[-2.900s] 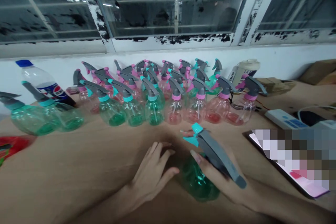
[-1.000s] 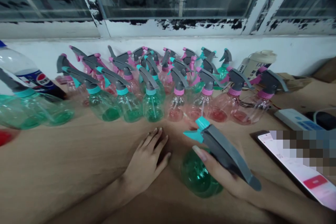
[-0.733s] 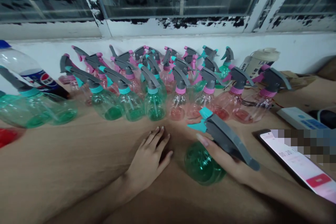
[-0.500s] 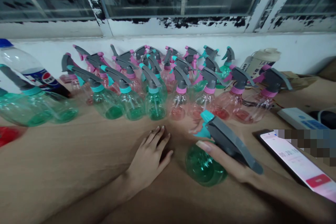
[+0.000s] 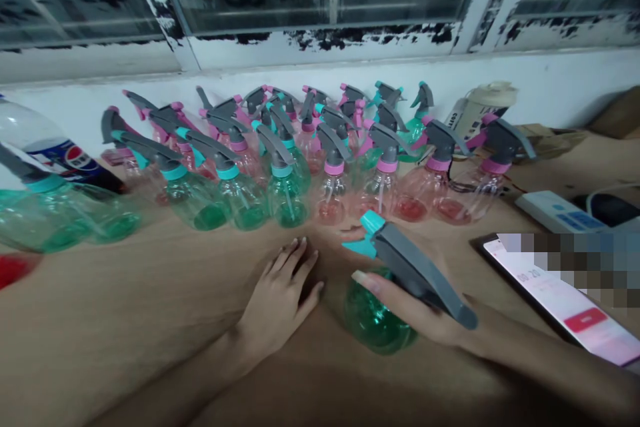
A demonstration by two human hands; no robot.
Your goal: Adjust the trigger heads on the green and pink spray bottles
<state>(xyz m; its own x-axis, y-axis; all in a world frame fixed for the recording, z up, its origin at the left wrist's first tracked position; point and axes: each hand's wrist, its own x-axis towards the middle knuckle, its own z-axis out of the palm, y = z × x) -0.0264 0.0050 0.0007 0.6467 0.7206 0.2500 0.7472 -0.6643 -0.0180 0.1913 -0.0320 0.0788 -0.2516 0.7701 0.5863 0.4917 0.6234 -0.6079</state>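
My right hand (image 5: 413, 307) is wrapped round the neck of a green spray bottle (image 5: 377, 320) with a grey and turquoise trigger head. Its thumb lies on the near side; a fingertip shows beyond the trigger, and the other fingers are hidden. The bottle looks upright, low at the table, its nozzle pointing up and left. My left hand (image 5: 280, 300) rests palm down on the table, fingers stretched and holding nothing. Just beyond my hands stand a green spray bottle (image 5: 289, 203) with a turquoise collar and a pink spray bottle (image 5: 331, 200) with a pink collar.
Several more green and pink spray bottles fill rows along the wall. A cola bottle (image 5: 65, 157) stands at left, near a red object (image 5: 17, 270). On the right lie a phone (image 5: 543, 300), a white device (image 5: 555, 210) and a whitish container (image 5: 483, 107). The wooden table (image 5: 150, 307) spans the front.
The whole view has shifted, so most things sit a little further left. The sprayer head in my right hand has moved slightly left. My left hand keeps its flat pose.
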